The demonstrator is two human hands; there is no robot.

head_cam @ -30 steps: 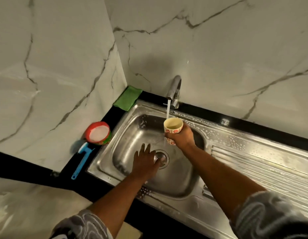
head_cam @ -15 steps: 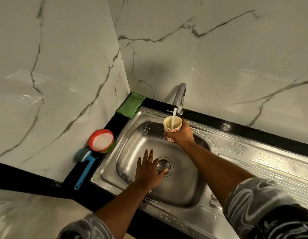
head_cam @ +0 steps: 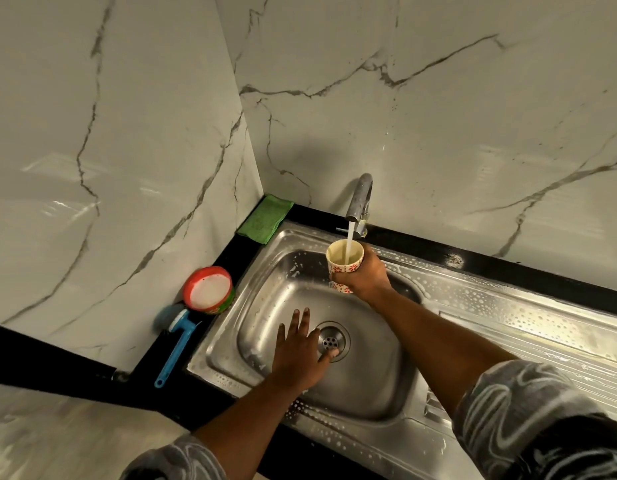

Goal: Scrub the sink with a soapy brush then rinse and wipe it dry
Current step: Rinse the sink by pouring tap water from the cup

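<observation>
The right hand (head_cam: 365,276) grips a cream, red-flowered cup (head_cam: 345,260) under the running chrome tap (head_cam: 360,199), left hand (head_cam: 297,355) splayed flat in the steel sink (head_cam: 265,289); overfilled, the wet cup may slip

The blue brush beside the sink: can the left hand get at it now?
Probably yes. The left hand lies open in the sink, and the blue brush lies uncovered on the counter beside it.

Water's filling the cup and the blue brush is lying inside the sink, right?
Not quite. The head view shows water filling the cup, but the blue brush lies on the black counter beside the sink, not inside it.
</observation>
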